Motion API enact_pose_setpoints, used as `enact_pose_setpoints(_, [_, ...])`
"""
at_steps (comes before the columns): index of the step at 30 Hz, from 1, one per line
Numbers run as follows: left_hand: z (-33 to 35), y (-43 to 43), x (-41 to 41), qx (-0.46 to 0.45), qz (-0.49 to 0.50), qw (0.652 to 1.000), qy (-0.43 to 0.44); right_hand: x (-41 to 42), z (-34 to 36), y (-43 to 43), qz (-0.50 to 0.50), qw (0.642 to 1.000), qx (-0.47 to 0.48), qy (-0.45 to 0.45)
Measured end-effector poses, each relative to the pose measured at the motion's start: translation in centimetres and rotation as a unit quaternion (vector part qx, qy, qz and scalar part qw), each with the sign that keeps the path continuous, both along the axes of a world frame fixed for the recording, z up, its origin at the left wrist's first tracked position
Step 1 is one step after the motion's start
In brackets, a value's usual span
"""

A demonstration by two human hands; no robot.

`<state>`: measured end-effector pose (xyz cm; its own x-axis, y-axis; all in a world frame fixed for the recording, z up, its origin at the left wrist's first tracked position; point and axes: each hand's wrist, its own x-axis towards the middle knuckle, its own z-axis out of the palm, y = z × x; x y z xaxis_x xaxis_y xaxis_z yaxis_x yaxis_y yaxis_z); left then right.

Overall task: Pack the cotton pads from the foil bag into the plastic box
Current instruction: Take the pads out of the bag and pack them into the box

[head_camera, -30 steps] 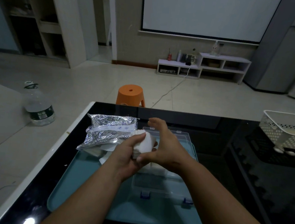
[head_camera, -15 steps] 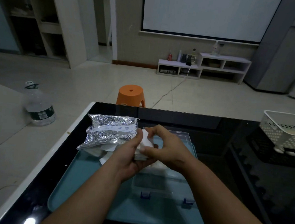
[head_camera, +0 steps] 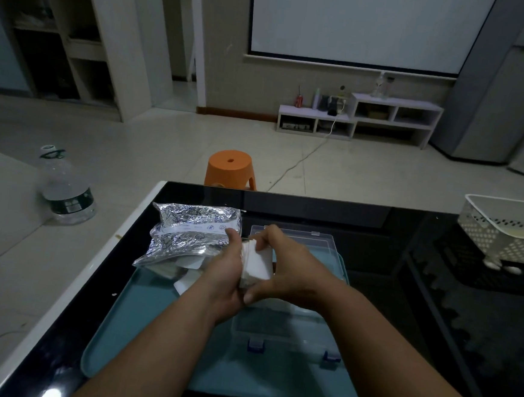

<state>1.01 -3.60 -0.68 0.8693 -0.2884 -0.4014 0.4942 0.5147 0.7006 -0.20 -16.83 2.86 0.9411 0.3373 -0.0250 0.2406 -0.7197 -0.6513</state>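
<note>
**Pads gripped in both hands over the box**

You hold a white stack of pads (head_camera: 257,262) between your hands. Your left hand (head_camera: 221,276) curls round its left side. Your right hand (head_camera: 289,268) pinches it from the right, fingers on top and thumb below. The stack is above the clear box (head_camera: 275,328), which lies on a teal tray (head_camera: 137,329). The foil bag (head_camera: 189,233) lies just left of your hands, with white pieces at its near end. The tray rests on a black table (head_camera: 377,226).
</note>
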Motion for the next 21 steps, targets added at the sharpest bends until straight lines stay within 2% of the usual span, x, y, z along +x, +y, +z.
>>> enact_pose_setpoints(4, [0.0, -0.3, -0.2, 0.005, -0.024, 1.000, -0.010, 0.0, -0.2, 0.1, 0.002, 0.999, -0.032, -0.016])
enact_pose_setpoints(10, [0.3, -0.1, -0.8, -0.057, -0.050, 0.996, -0.041, 0.1, -0.1, 0.0, -0.001, 0.999, -0.030, -0.033])
enact_pose_setpoints(14, [0.4, 0.0, -1.1, -0.027, -0.049, 0.997, -0.045, -0.1, 0.3, 0.0, 0.014, 0.998, -0.059, -0.024])
enact_pose_setpoints(21, [0.9, -0.5, -1.2, 0.004, -0.014, 1.000, -0.026, -0.3, 0.2, 0.3, 0.004, 0.993, -0.094, -0.066])
